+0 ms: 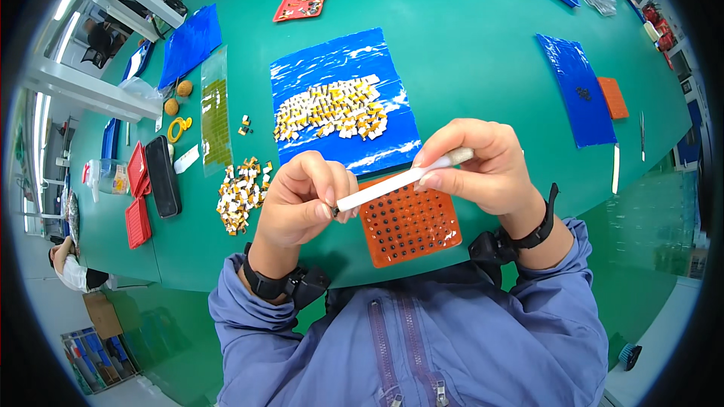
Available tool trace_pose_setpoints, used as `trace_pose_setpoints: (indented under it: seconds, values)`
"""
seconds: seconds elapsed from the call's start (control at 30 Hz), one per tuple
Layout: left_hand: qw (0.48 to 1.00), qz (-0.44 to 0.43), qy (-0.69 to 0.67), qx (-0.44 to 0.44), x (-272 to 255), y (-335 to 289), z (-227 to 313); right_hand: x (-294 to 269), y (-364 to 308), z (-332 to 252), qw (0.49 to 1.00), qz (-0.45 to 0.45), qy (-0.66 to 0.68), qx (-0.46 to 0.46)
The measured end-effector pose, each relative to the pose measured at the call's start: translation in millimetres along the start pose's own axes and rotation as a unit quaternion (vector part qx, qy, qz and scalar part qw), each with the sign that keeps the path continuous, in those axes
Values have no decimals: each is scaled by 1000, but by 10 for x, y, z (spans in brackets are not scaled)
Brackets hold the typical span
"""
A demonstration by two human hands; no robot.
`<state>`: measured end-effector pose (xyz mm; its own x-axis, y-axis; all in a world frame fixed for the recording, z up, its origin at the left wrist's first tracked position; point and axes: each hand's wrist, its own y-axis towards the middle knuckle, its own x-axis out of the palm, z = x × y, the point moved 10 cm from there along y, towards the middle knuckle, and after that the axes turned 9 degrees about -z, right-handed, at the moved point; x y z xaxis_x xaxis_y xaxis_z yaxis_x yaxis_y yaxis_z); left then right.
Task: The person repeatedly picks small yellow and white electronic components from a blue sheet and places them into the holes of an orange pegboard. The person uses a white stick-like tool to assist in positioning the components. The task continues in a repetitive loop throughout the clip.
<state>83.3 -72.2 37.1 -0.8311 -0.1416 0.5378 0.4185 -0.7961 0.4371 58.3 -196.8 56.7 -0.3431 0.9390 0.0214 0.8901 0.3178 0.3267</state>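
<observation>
My right hand (483,166) is closed round a white stick (383,189) with a beige wrapped end. It points down to the left. My left hand (305,200) pinches a small dark part (334,212) at the stick's far tip; its exact kind is too small to make out. Just below the stick lies an orange tray (412,240) with rows of holes, many holding small black round pieces. Beyond my hands, a blue sheet (302,68) carries many small white, yellow and black pieces (332,109) in close rows. A loose pile of similar pieces (240,194) lies left of my left hand.
Left on the green table are a black case (163,177), red trays (138,222), yellow scissors (179,129) and a yellow-green strip sheet (215,117). A red tray of small parts (302,3) lies far off. On the right are another blue sheet (577,90) and an orange block (613,98).
</observation>
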Motion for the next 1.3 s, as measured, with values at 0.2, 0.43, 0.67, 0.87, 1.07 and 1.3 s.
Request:
trace_pose_setpoints:
  seconds: [0.2, 0.43, 0.67, 0.87, 1.07, 1.3]
  values:
    - [1000, 13, 21, 9, -21, -16, 21, 30, 9, -8, 1000, -15, 12, 17]
    - [994, 61, 87, 10, -85, -47, 72, 43, 47, -106, 989, -18, -143, -21]
    - [993, 73, 97, 5, -70, -50, 78, 93, 39, -142, 977, -45, -203, -43]
    - [993, 73, 89, 12, -63, -55, 80, 103, 39, -194, 976, -28, -205, -63]
    - [995, 61, 85, 8, -35, -47, 73, 151, 37, -224, 970, -46, -221, -92]
    - [994, 45, 99, 9, -28, -43, 77, 161, 38, -239, 967, -41, -229, -101]
